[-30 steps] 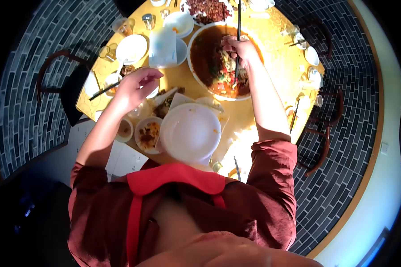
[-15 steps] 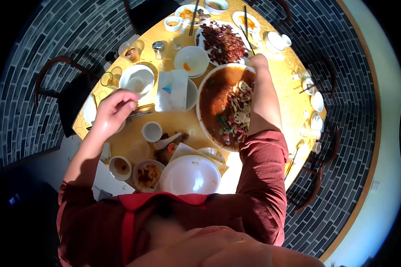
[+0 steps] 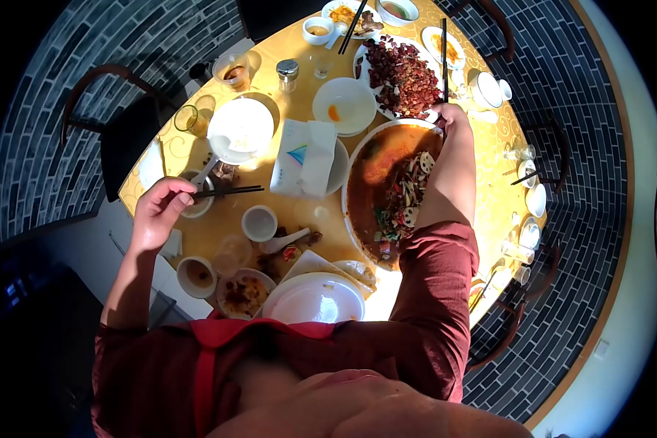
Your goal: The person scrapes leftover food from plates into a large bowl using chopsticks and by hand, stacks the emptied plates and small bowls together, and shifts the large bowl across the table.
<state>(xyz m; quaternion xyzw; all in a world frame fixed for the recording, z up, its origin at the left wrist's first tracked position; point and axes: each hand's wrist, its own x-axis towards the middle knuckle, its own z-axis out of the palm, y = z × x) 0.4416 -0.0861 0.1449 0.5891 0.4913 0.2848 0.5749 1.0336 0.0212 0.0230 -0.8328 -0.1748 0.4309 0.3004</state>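
Note:
My left hand [image 3: 159, 209] is closed around one end of a pair of dark chopsticks [image 3: 233, 190], which point right above the table. Under them is a small bowl [image 3: 197, 208], partly hidden by the hand, with a white spoon [image 3: 206, 169] leaning at it. My right hand [image 3: 454, 117] reaches past a large bowl of red, oily soup [image 3: 369, 175] and grips dark chopsticks [image 3: 445, 62] pointing away from me. Its fingers are partly hidden. Left of this hand is a plate heaped with dried red chillies [image 3: 401, 77].
Near me stand a large white bowl [image 3: 314, 298], a stained bowl [image 3: 244, 292] and several cups. A tissue packet [image 3: 303, 157] lies mid-table beside stacked bowls [image 3: 343, 106]. A glass [image 3: 186, 118] and a lidded jar [image 3: 287, 75] stand left. Chairs surround the table.
My left hand has moved down and left and now grips chopsticks. My right hand has shifted right, and its chopsticks have swung more upright. The camera view has shifted.

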